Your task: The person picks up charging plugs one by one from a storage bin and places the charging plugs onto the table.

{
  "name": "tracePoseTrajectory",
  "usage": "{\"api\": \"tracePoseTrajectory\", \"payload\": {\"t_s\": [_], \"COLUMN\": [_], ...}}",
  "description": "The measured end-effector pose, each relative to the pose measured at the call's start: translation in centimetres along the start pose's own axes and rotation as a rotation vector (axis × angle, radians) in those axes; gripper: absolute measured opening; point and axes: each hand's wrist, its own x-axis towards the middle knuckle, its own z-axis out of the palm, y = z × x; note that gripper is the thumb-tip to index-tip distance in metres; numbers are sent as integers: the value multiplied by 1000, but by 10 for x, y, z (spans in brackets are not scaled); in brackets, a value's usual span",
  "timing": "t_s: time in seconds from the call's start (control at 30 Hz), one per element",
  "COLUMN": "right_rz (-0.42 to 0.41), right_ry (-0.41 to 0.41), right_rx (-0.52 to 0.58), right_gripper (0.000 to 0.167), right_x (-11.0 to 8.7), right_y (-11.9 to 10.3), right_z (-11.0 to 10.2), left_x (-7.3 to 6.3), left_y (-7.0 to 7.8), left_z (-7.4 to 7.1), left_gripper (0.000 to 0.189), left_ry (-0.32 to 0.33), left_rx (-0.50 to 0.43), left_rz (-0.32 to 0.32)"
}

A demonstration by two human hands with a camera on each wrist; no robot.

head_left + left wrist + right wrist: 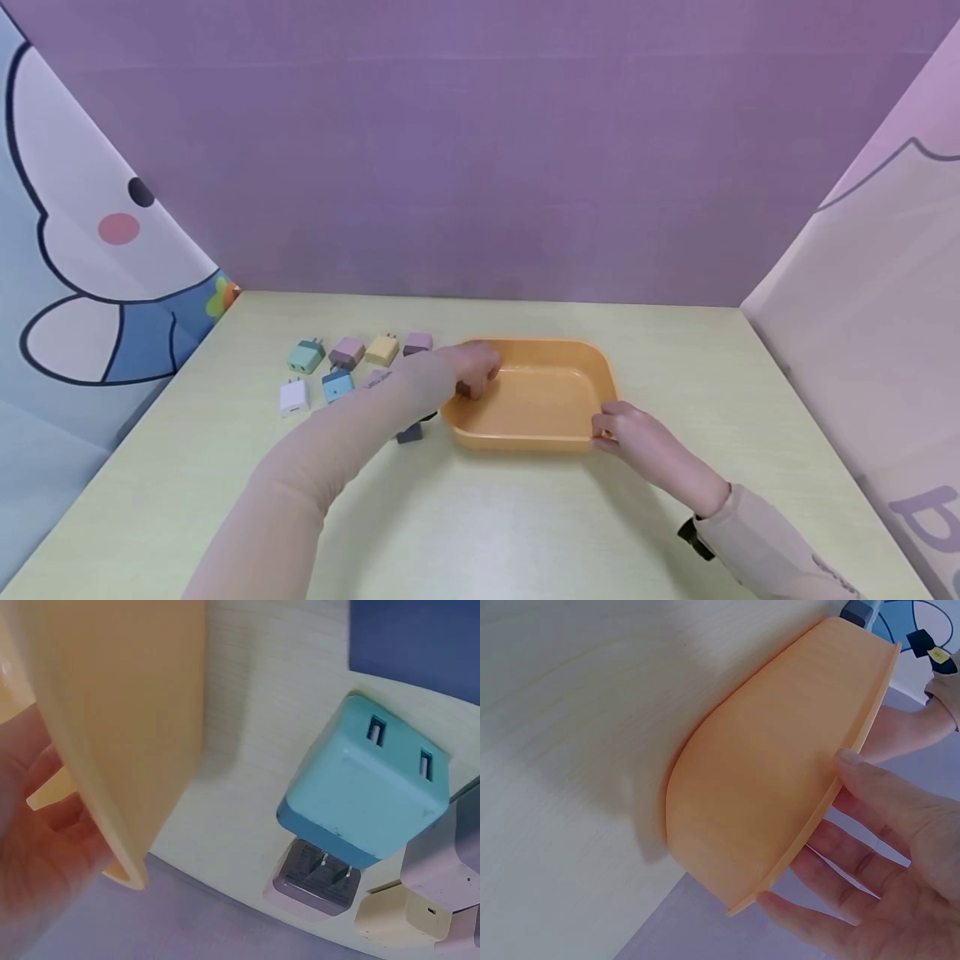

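Observation:
An orange plastic tray (551, 444) stands on the table. My left hand (474, 367) reaches over its left rim, fingers bent downward inside. In the left wrist view the tray wall (142, 712) hides those fingertips, so whether they hold anything is unclear. My right hand (637, 437) grips the rim at the near right corner, thumb outside and fingers over the edge. Left of the tray lie several charger plugs: a green one (306, 357), a yellow one (382, 350), a white one (294, 397), a blue one (338, 384) and a purple one (347, 351).
My left forearm (330, 454) passes over part of the plug group and hides some of it. A dark plug (409, 433) lies near the tray's left front corner. A purple backdrop (495, 167) rises behind the table (517, 525), with printed cloth on both sides.

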Motion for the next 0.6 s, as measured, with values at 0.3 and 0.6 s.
{"api": "tracePoseTrajectory", "payload": {"t_s": [0.3,0.6], "right_rz": [1,-1], "right_ry": [-4,-1], "right_rx": [-6,-9], "right_gripper": [16,16], "right_x": [0,0], "right_y": [-1,-2], "right_z": [-1,-1], "left_x": [0,-2], "left_y": [0,3], "left_z": [2,-7], "left_gripper": [19,17], "left_ry": [-2,-34], "left_rx": [-17,-17], "left_rz": [-2,-16]}}
